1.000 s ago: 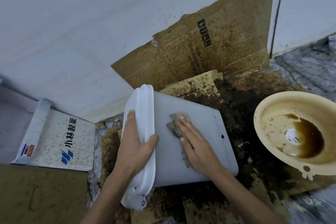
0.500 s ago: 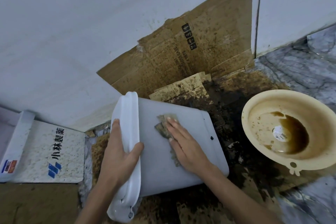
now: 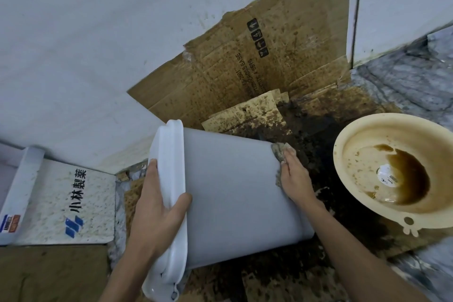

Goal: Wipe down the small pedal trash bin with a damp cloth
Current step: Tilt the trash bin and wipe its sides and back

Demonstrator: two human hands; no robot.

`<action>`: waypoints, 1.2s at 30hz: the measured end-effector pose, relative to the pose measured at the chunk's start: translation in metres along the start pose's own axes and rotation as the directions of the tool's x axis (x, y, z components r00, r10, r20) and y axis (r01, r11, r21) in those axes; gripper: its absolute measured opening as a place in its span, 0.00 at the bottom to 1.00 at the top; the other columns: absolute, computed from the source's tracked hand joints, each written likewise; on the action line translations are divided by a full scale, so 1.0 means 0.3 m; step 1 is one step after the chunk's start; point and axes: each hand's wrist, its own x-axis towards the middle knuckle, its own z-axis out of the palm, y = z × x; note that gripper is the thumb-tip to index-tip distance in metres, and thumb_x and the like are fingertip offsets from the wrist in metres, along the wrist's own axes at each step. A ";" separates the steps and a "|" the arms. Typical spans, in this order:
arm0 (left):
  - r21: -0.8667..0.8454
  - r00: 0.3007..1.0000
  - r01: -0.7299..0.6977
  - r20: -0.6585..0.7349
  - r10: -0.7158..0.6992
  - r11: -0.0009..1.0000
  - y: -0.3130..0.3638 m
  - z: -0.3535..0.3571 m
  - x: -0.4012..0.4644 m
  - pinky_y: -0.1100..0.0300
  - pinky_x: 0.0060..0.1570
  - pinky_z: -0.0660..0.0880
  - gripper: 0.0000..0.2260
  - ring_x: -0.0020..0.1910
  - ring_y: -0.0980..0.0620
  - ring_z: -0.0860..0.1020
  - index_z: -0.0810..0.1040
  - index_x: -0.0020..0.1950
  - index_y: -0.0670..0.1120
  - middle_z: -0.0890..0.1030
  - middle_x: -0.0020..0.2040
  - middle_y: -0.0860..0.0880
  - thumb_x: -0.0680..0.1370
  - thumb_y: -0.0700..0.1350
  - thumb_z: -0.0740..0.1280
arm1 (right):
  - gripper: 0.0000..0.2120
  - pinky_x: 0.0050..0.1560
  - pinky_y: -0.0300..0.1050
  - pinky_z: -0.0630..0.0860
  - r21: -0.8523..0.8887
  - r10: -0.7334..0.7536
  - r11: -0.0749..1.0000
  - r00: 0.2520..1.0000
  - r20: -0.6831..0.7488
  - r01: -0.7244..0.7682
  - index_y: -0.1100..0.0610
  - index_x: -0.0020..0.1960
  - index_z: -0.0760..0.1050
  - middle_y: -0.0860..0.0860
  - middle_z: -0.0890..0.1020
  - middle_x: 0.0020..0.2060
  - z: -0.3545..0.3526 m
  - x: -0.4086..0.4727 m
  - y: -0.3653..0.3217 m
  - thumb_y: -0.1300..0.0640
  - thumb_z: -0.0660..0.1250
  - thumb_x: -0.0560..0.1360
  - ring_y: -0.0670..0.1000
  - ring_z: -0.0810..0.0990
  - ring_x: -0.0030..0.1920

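The small white trash bin [image 3: 230, 193] lies tipped on its side over stained cardboard, its lid [image 3: 169, 179] pointing left. My left hand [image 3: 157, 206] grips the lid rim, thumb on the bin's side. My right hand [image 3: 295, 176] presses a dirty grey-brown cloth [image 3: 279, 153] against the bin's base end on the right; most of the cloth is hidden under my fingers and behind the bin's edge.
A cream plastic basin [image 3: 348, 144] holding brown water sits to the right. Stained cardboard [image 3: 257, 61] leans against the white wall behind. A white speckled box [image 3: 73, 203] with blue and black print lies at the left. Dark grime covers the floor [image 3: 318, 135] between bin and basin.
My right hand slid the cloth from the middle of the bin's side to its right-hand base edge. My left hand kept its grip on the lid.
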 end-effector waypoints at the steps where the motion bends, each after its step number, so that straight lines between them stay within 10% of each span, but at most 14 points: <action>1: 0.009 1.000 -0.002 -0.002 0.002 1.000 0.001 0.000 -0.002 0.39 0.73 0.65 0.44 0.77 0.43 0.66 0.48 0.84 0.54 0.62 0.82 0.50 0.72 0.60 0.64 | 0.21 0.73 0.37 0.52 -0.001 -0.007 1.000 1.000 -0.011 0.007 0.59 0.76 0.63 0.53 0.64 0.77 0.008 -0.034 -0.009 0.59 0.54 0.84 0.51 0.60 0.77; 11: -0.055 0.999 0.036 -0.013 -0.037 0.998 -0.006 -0.006 -0.003 0.39 0.73 0.66 0.43 0.76 0.45 0.67 0.54 0.83 0.54 0.64 0.80 0.50 0.70 0.60 0.66 | 0.22 0.76 0.35 0.51 0.019 -0.411 0.911 0.904 0.114 0.412 0.49 0.77 0.58 0.41 0.59 0.77 0.081 -0.309 -0.233 0.56 0.55 0.84 0.39 0.54 0.77; 20: 0.035 0.980 0.182 -0.086 -0.178 0.983 0.047 -0.019 0.142 0.42 0.71 0.64 0.52 0.74 0.39 0.62 0.58 0.81 0.53 0.62 0.72 0.48 0.62 0.73 0.69 | 0.22 0.76 0.42 0.54 -0.058 -0.195 0.978 0.979 0.059 0.198 0.58 0.77 0.60 0.50 0.61 0.77 0.015 -0.042 -0.077 0.59 0.54 0.84 0.49 0.57 0.78; 30: -0.044 0.965 0.191 -0.176 -0.196 0.981 0.094 0.015 0.256 0.61 0.31 0.63 0.27 0.44 0.46 0.74 0.61 0.60 0.48 0.76 0.53 0.46 0.74 0.57 0.73 | 0.21 0.74 0.44 0.56 0.017 0.006 1.000 0.999 -0.052 -0.005 0.62 0.74 0.66 0.57 0.68 0.74 -0.005 0.078 0.003 0.60 0.58 0.82 0.55 0.65 0.75; 36: -0.050 0.967 0.061 -0.245 -0.071 0.997 0.071 -0.003 0.164 0.55 0.43 0.69 0.32 0.49 0.47 0.75 0.65 0.71 0.48 0.76 0.57 0.51 0.73 0.56 0.75 | 0.19 0.75 0.51 0.61 0.142 0.007 0.990 0.986 -0.164 0.016 0.61 0.72 0.69 0.55 0.72 0.72 -0.044 0.011 -0.011 0.62 0.58 0.82 0.53 0.67 0.73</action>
